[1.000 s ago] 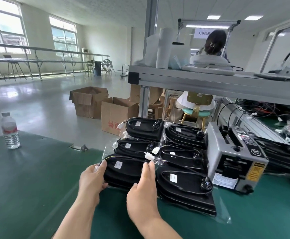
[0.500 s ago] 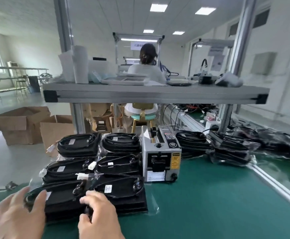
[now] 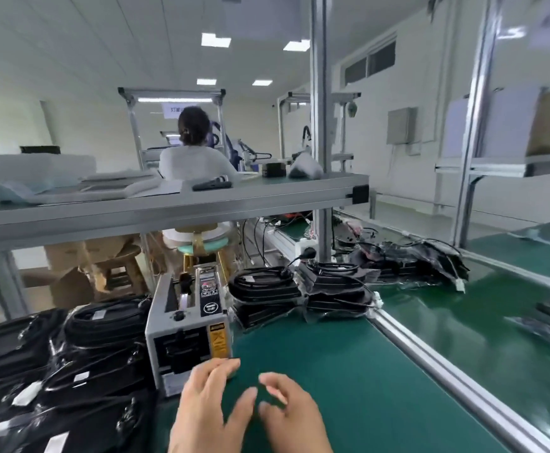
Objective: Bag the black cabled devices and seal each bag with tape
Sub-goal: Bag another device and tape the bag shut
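Bagged black cabled devices [image 3: 54,364] lie stacked at the lower left of the green bench. A grey tape dispenser [image 3: 190,325] stands just right of them. My left hand [image 3: 206,403] hovers in front of the dispenser with fingers spread and nothing in it. My right hand [image 3: 291,413] is beside it over the bare mat, fingers loosely curled and holding nothing. More black cabled devices [image 3: 267,289] sit right of the dispenser, with a further loose pile [image 3: 407,261] behind them near the post.
An aluminium shelf [image 3: 169,207] spans the bench overhead, carried by a vertical post [image 3: 321,158]. A metal rail [image 3: 456,377] borders the mat on the right, with a second green bench [image 3: 512,322] beyond. A person sits with their back turned behind the shelf.
Both hands have let go of the stacked bagged devices and moved right, in front of the tape dispenser. The view has swung right, so the stack now sits at the left edge.
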{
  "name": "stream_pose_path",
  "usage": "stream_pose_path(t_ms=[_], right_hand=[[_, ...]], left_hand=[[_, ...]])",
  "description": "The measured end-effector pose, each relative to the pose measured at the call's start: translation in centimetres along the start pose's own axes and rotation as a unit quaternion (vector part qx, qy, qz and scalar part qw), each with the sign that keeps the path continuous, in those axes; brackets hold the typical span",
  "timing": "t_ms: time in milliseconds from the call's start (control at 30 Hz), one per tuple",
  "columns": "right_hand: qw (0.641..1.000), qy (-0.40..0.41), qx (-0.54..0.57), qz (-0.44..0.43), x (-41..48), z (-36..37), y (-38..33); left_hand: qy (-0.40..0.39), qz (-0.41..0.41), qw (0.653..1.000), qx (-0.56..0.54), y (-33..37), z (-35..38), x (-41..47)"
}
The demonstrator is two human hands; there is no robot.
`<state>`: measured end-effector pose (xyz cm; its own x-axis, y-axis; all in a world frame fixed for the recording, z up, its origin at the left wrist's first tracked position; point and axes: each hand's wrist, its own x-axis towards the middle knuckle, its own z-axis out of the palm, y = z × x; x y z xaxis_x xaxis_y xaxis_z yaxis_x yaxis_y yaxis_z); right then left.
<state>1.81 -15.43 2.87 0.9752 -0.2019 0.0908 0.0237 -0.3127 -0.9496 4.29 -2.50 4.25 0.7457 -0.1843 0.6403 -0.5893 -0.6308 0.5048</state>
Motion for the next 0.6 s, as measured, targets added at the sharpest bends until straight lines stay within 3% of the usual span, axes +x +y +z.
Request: stream_pose_path(t_ms=[100, 300, 367, 467, 600], right_hand=[[0.995, 0.083, 0.011, 0.05, 3.0, -4.6, 1.7], [0.98, 0.159, 0.066, 0.099, 10.8, -12.8, 3.7], [0.962, 0.196, 0.129, 0.14, 13.4, -14.6, 4.5], [0.921, 0.189, 0.27, 0.208, 16.5, -16.7, 5.6], [0.872, 0.197, 0.383, 0.231, 18.9, -18.6, 6.0]], left_hand=[[-0.067, -0.002, 0.998, -0.011, 1.4, 3.4, 3.3], [-0.152, 0.068, 0.979, 0.121, 3.4, 11.2, 12.1], [-0.17, 0.084, 0.964, 0.184, 3.4, 13.9, 14.6], [-0.2, 0.108, 0.941, 0.251, 3.2, 17.7, 17.6], [-0.219, 0.114, 0.914, 0.321, 2.5, 21.3, 20.3]])
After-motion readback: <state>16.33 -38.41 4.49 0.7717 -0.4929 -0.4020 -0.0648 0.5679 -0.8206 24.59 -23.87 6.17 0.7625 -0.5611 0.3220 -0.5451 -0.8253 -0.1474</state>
